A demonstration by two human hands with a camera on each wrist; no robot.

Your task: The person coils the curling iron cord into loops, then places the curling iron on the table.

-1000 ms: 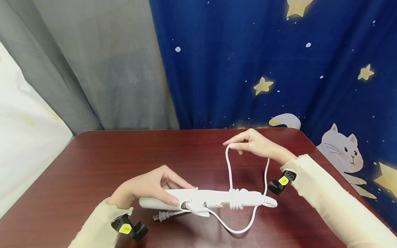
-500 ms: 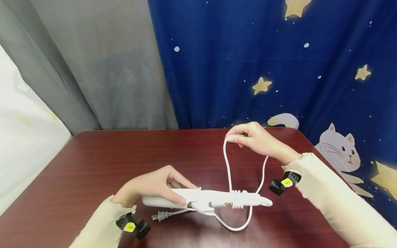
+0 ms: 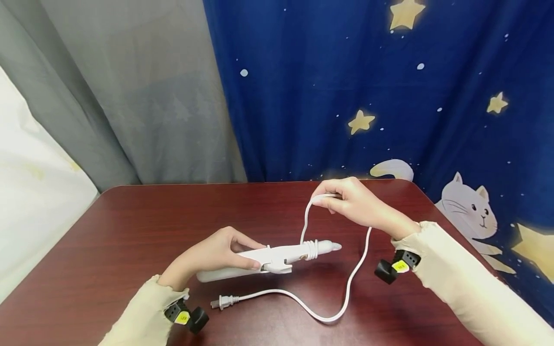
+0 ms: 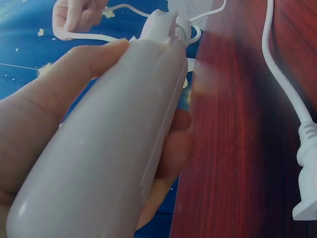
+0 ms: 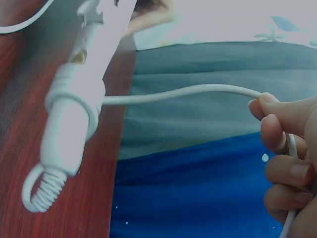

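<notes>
A long white hair iron [image 3: 285,253], rounded at its left end, is held above the table by my left hand [image 3: 212,252]. The left wrist view shows thumb and fingers wrapped round its smooth casing [image 4: 114,129]. Several turns of white cord [image 5: 74,94] are wound about its narrow end, beside the ribbed cord sleeve [image 5: 48,191]. Up and to the right, my right hand [image 3: 352,202] pinches the cord between thumb and forefinger, the other fingers curled along it. From there the cord [image 3: 348,293] hangs to the table and runs left to its two-pin plug [image 3: 224,302].
The dark red wooden table [image 3: 151,221] lies under both hands. Behind it hang a grey curtain [image 3: 143,96] and a blue curtain [image 3: 294,86] with stars and a cat. White cloth [image 3: 39,192] hangs at the left.
The hair iron has tilted, its narrow end swinging up and away. My right hand has risen and then come down a little with the cord, and fewer turns show round the iron.
</notes>
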